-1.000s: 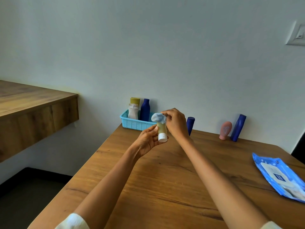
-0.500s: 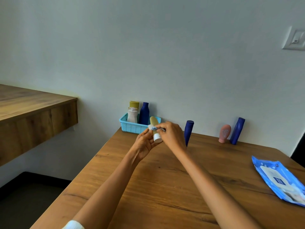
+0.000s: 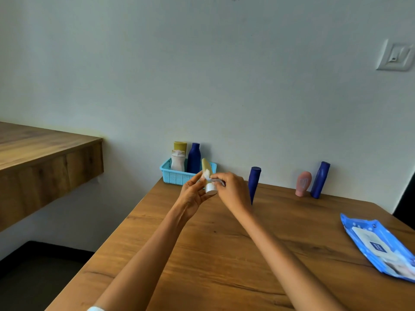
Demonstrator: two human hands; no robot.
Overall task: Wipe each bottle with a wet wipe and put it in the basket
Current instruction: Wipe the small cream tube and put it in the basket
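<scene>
Pale wall (image 3: 224,75) ahead of my hands, w/ a white switch plate (image 3: 396,57) up right. Wood table (image 3: 224,254) under them. Wooden shelf or counter (image 3: 45,158) off to my left, dark floor (image 3: 33,277) below it, maybe carpet.

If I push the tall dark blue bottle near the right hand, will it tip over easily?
Probably yes: the tall dark blue plastic bottle looks slim, on a narrow base. It likely feels light and stiff. Its smooth round body may roll once down.
</scene>
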